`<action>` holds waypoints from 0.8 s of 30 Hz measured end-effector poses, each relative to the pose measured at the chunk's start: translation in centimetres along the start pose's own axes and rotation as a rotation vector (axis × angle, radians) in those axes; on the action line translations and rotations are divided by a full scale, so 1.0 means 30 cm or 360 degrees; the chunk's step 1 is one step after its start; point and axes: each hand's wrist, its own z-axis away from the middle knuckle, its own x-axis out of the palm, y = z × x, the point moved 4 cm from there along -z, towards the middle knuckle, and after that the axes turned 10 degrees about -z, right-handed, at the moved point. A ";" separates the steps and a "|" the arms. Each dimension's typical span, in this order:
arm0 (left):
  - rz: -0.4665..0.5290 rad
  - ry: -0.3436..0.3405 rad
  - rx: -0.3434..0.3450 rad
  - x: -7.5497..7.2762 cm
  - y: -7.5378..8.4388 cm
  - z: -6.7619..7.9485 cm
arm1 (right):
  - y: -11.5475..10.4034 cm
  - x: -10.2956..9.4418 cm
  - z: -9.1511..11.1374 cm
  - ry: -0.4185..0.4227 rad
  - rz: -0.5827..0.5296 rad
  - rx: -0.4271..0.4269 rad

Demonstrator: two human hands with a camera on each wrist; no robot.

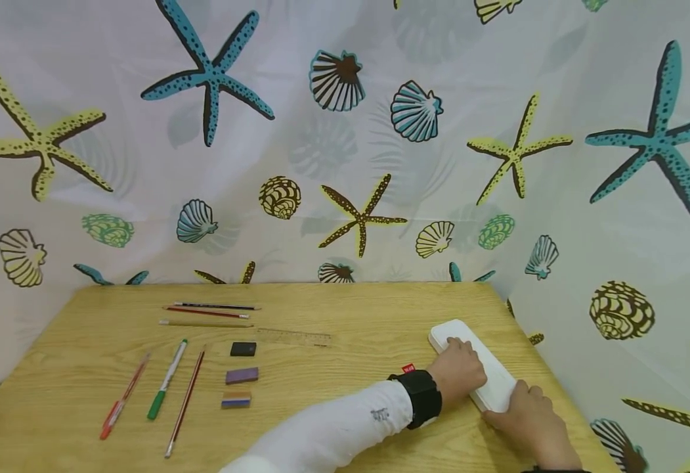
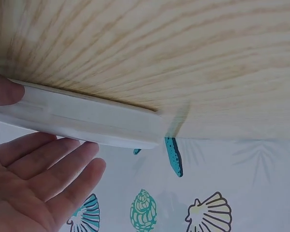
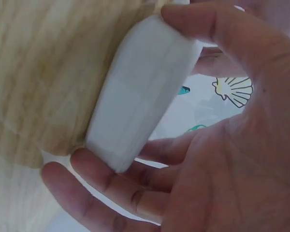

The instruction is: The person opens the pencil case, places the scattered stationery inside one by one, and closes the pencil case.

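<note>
White case (image 1: 490,360) set R of ruler (image 1: 293,337), long axis angled far-L to near-R.
Ruler-facing edge held by L hand (image 1: 458,372) (nearer ruler); end farthest from ruler gripped by R hand (image 1: 532,420).

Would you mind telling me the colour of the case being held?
The case is plain white, showing best in the head view.

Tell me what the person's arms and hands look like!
The left sleeve is white with a small dark marking, ending at a black wristband with a little red tag. A dark edge shows at the right wrist. Both hands are bare.
</note>
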 end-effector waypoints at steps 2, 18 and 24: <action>0.0011 -0.0011 0.0011 0.004 0.004 -0.001 | -0.001 0.004 0.001 0.0012 -0.0005 0.0001; 0.0018 0.0012 0.0013 0.000 0.014 -0.008 | 0.007 0.005 -0.005 0.0064 -0.0057 -0.0038; 0.0014 0.0005 -0.0001 -0.001 0.017 -0.011 | 0.011 0.004 -0.003 0.0068 -0.0067 -0.0032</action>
